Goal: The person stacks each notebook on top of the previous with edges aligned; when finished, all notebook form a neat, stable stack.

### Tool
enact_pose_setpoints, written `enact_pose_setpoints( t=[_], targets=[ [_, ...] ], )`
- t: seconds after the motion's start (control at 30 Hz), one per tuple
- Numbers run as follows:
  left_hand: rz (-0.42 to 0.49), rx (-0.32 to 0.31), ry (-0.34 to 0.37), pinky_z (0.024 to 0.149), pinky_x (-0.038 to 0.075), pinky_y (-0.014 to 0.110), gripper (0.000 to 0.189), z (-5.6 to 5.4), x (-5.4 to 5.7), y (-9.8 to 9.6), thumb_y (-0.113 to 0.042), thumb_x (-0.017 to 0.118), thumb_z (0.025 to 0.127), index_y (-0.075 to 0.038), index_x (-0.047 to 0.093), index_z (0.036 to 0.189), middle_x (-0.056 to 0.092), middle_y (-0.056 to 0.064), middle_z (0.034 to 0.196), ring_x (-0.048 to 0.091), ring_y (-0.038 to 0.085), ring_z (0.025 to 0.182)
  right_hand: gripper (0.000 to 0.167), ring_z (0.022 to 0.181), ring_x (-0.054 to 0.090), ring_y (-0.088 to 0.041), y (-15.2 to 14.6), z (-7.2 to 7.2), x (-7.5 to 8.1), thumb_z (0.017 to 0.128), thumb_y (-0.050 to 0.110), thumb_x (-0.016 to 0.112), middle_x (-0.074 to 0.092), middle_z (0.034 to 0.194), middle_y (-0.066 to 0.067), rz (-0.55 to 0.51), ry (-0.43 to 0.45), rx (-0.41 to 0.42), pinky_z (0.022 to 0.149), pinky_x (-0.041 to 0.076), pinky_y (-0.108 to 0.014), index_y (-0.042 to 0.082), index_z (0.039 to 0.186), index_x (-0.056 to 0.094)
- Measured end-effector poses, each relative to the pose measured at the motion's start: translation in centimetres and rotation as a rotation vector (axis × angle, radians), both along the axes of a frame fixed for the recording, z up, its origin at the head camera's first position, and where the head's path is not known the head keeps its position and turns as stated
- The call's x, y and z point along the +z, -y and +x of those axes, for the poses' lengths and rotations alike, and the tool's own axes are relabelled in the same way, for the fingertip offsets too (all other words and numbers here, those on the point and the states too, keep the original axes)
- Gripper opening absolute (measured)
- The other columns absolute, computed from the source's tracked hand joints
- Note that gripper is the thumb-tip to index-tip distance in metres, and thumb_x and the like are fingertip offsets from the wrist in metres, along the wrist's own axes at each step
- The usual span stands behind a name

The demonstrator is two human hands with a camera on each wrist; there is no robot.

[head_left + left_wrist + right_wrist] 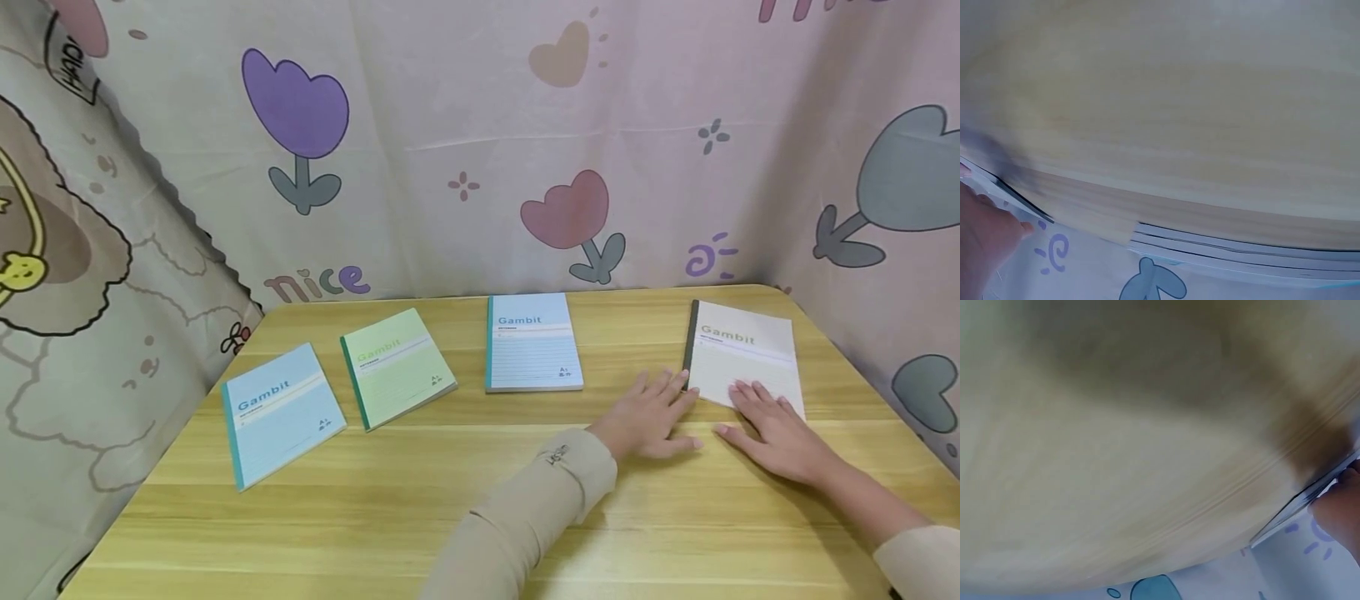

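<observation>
A blue notebook (288, 421) and a green notebook (397, 367) lie askew on the desk (337, 533); a second blue notebook (534, 350) sits by its back edge. Beyond a gap, the left hand (648, 412), fingers spread, is at the near-left corner of a white, dark-spined Gambit notebook (742, 358), long axis front to back, title end away. The right hand (776, 437), fingers extended, rests on its near edge.

Wood-grain table (300, 533) at 6 o'clock; printed cloth backdrop (450, 83) at 12; "nice" lettering (317, 284) at 9.
</observation>
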State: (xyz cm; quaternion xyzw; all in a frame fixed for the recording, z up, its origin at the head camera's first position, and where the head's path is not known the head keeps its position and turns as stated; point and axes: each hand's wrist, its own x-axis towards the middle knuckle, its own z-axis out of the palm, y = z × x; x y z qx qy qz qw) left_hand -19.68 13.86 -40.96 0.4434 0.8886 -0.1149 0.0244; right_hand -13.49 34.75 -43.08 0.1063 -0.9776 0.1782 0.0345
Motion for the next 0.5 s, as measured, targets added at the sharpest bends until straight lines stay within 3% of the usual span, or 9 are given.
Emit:
enact_pose_setpoints(
  t=[0.5],
  targets=[
    [-0.052,-0.027,-0.042,0.118,0.007,0.03,0.075,-0.6,-0.2,0.3,-0.067,0.014,0.091,-0.022,0.004,0.151,0.001,-0.007,0.157,0.002,0.01,0.145,0.072,0.134,0.017,-0.051,1.4,0.7,0.5,0.094,0.039,0.049,0.024,0.142,-0.037,-0.007,0.013,0.021,0.108,0.006,-0.065,-0.014,0.138,0.028]
  ],
)
